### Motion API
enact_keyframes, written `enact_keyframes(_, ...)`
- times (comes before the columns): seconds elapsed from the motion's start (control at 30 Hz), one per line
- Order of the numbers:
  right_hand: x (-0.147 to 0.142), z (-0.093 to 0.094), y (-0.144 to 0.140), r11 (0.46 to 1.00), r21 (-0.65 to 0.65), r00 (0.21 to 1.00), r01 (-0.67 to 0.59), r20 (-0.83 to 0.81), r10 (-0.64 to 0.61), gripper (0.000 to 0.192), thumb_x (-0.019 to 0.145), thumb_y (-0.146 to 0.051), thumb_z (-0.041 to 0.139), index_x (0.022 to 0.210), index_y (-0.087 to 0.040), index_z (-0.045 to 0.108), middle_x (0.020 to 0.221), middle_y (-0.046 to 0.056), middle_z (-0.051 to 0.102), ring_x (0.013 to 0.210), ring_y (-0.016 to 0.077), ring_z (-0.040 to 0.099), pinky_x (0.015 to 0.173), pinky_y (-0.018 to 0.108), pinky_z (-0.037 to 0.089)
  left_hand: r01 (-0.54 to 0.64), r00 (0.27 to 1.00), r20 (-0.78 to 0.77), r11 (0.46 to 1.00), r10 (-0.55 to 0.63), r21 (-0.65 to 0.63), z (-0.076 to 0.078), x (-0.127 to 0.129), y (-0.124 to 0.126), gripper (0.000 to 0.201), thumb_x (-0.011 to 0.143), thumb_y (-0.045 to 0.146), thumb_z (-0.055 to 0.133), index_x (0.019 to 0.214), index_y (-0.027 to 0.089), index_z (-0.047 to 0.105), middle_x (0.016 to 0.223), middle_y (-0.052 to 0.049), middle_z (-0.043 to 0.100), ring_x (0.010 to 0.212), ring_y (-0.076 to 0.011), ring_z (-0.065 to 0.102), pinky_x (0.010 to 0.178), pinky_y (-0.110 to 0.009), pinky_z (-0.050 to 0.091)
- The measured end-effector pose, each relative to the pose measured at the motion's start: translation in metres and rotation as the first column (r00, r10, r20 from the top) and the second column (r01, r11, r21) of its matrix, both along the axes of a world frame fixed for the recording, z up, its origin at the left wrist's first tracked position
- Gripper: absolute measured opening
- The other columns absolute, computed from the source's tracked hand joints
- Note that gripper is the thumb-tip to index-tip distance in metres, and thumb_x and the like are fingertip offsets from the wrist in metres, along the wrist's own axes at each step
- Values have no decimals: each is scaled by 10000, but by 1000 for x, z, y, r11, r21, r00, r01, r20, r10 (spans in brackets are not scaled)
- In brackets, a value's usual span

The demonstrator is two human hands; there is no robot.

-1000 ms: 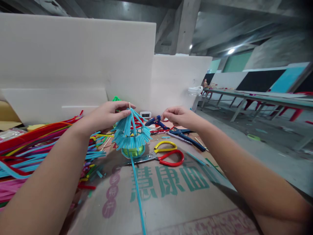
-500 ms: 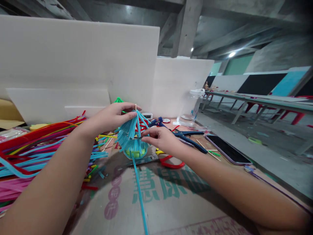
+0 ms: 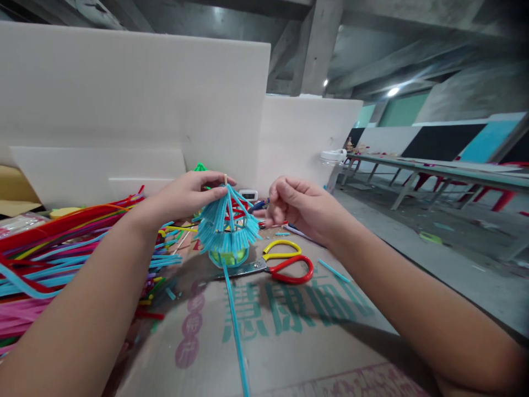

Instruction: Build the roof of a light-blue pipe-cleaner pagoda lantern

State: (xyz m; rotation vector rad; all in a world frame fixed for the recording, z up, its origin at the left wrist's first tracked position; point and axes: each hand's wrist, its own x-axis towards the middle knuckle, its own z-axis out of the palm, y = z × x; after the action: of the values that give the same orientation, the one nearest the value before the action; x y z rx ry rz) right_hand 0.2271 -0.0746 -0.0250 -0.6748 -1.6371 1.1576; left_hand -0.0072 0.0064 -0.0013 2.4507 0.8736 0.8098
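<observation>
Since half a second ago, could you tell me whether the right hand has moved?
Yes. The right hand has pulled back right and up from the blue pipe-cleaner piece, uncovering the scissors.

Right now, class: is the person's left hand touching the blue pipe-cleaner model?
Touching. The head view shows the left hand with its fingertips pinched on the top of the blue pipe-cleaner model, where the strands meet around a thin stick.

Cardboard sheet (image 3: 289,342); scissors (image 3: 281,264), pipe cleaners (image 3: 49,259)

Both forearms and hands (image 3: 185,194) are bare, without sleeves or jewellery.
</observation>
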Motion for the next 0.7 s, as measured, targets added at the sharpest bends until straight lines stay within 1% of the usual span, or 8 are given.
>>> enact_keyframes(0.1,1,7,-6,986,83,978,147,134,-157,261,856,-444,673,832,-191,615,518,-75,508,475,91,508,563,250,481,35,998,43,999,-34,-28,-1,-4,2,401,840,461,608,1168,243,679,976,-60,722,826,-220,674,629,-296,526)
enact_keyframes(0.2,2,9,-9,922,266,877,280,320,-358,130,859,-297,653,873,-170,676,642,-14,623,553,102,538,522,228,412,20,998,59,999,-17,-46,-2,-6,3,387,818,472,637,1148,276,687,861,-53,718,774,-227,686,588,-310,531)
enact_keyframes(0.3,8,7,-6,851,452,719,269,494,-489,142,874,-228,593,916,-174,718,786,32,702,679,137,596,603,253,416,-3,998,56,998,7,-67,-3,-5,5,402,812,494,633,1153,286,683,815,-49,708,744,-232,694,566,-319,534)
enact_keyframes(0.37,13,3,-2,822,531,556,206,627,-545,191,886,-220,568,982,-204,732,824,30,721,694,145,602,615,262,389,-16,998,60,997,20,-74,-4,-4,7,419,810,499,631,1169,286,672,818,-49,707,741,-233,699,561,-319,536)
enact_keyframes(0.43,17,-2,3,823,549,397,145,730,-557,206,879,-273,602,1037,-238,729,868,29,733,708,157,611,608,267,364,-26,997,67,997,31,-74,-5,-3,10,416,810,488,636,1174,288,665,824,-45,708,735,-228,701,556,-314,535)
enact_keyframes(0.5,19,-8,9,840,528,294,126,789,-540,264,848,-360,662,1082,-251,718,925,43,740,753,183,632,612,270,363,-34,997,70,997,38,-70,-6,-2,12,399,814,472,639,1168,291,661,822,-40,708,734,-223,701,554,-310,533)
enact_keyframes(0.57,21,-13,14,849,510,241,138,814,-528,371,822,-426,694,1145,-244,696,978,66,739,809,211,649,639,278,384,-37,997,69,997,41,-66,-7,-2,14,388,821,467,635,1164,288,661,810,-39,705,738,-223,699,556,-310,532)
enact_keyframes(0.7,27,-19,22,888,445,229,119,858,-460,497,805,-516,692,1213,-233,671,1040,86,730,836,220,655,646,284,407,-37,997,63,997,41,-65,-7,-3,13,402,833,472,620,1184,277,651,810,-40,703,740,-223,698,563,-314,535)
